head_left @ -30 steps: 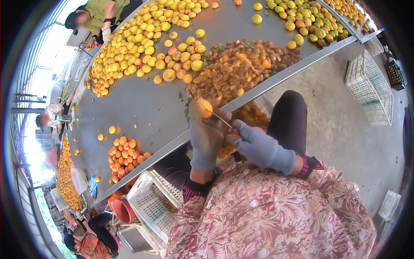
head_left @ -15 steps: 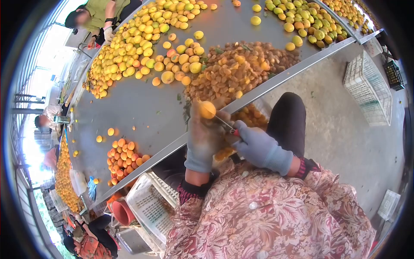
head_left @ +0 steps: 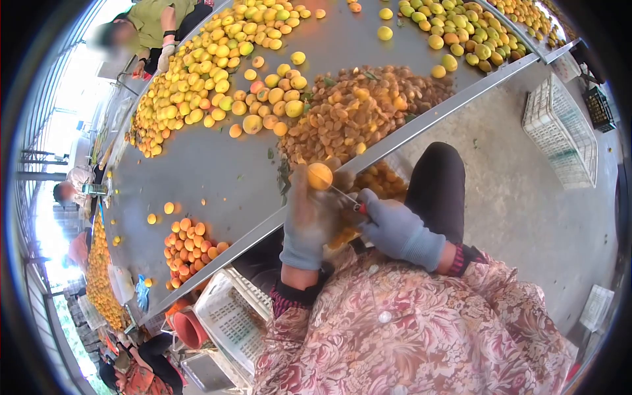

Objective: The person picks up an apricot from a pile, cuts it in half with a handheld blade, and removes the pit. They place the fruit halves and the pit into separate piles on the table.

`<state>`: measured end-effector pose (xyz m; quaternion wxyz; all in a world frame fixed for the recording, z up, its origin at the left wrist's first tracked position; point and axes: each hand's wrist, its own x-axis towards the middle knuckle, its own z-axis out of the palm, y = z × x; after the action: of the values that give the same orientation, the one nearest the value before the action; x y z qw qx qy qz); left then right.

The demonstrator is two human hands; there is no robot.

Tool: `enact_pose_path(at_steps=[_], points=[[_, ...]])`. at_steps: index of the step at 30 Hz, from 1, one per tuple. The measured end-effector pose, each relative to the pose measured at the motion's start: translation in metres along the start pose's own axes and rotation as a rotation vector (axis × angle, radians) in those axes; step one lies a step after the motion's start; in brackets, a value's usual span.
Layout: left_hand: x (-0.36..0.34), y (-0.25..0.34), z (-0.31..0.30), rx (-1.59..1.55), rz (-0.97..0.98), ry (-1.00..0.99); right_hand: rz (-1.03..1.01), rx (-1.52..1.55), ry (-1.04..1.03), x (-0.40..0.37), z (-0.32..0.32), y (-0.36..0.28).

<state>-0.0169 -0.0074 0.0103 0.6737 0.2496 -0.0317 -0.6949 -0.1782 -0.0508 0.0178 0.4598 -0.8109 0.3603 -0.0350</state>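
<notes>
Closed around an apricot (head_left: 320, 176), my left hand (head_left: 304, 224) in a stained grey glove holds it up at the table edge. My right hand (head_left: 398, 227), also gloved, grips a slim-bladed knife by its red handle (head_left: 360, 208). The blade points up and left, its tip right at the fruit's lower side. Just beyond my hands lies a heap of brown apricot pits (head_left: 368, 112) on the metal table (head_left: 217, 171). Below the edge, orange fruit (head_left: 382, 181) fills a container beside my knee, partly hidden by my hands.
Yellow apricots (head_left: 191, 92) are piled at the far left and greener ones (head_left: 471, 29) at the far right. Orange apricots (head_left: 191, 243) sit near the left edge. White crates (head_left: 563, 131) stand on the floor, with a red bucket (head_left: 191, 328) at lower left. A co-worker (head_left: 155, 26) works across the table.
The apricot and the knife have shifted slightly down and to the right with my hands. Both hands keep their grip, and the view has moved a little.
</notes>
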Motion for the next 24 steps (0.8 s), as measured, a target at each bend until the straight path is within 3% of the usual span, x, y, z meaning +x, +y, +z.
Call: enact_pose_path(at_steps=[3,5,8,9,11,12,14,16,18,21,24], points=[[-0.001,0.001,-0.012,0.108,0.097,0.052,0.008,0.033,-0.056,-0.002,-0.011,-0.004],[-0.001,0.0,-0.015,0.359,0.187,0.069,0.023,0.035,-0.114,-0.003,-0.02,-0.009],[-0.002,-0.004,-0.009,0.342,0.142,0.111,0.071,0.079,-0.179,-0.003,-0.019,-0.012],[0.001,-0.008,-0.012,0.341,0.141,0.113,0.074,0.078,-0.113,0.0,-0.009,-0.007],[0.013,-0.016,-0.013,-0.075,-0.045,-0.055,0.071,0.07,-0.043,0.003,-0.001,-0.002],[0.015,-0.016,-0.013,-0.074,-0.047,-0.06,0.067,0.05,-0.039,0.005,0.001,0.0],[0.007,-0.016,0.001,0.079,-0.028,0.195,0.077,0.041,-0.043,0.001,0.002,0.001],[0.003,-0.01,0.004,0.146,-0.019,0.185,0.044,0.075,-0.047,0.002,-0.006,-0.003],[0.004,-0.008,-0.006,-0.041,-0.015,-0.033,0.041,0.063,-0.046,0.001,-0.01,-0.005],[0.003,-0.008,-0.01,0.125,0.057,-0.079,0.031,0.052,-0.049,0.0,-0.01,-0.004],[0.003,-0.011,-0.008,0.014,0.051,-0.169,0.033,0.059,-0.024,-0.001,-0.006,-0.001]])
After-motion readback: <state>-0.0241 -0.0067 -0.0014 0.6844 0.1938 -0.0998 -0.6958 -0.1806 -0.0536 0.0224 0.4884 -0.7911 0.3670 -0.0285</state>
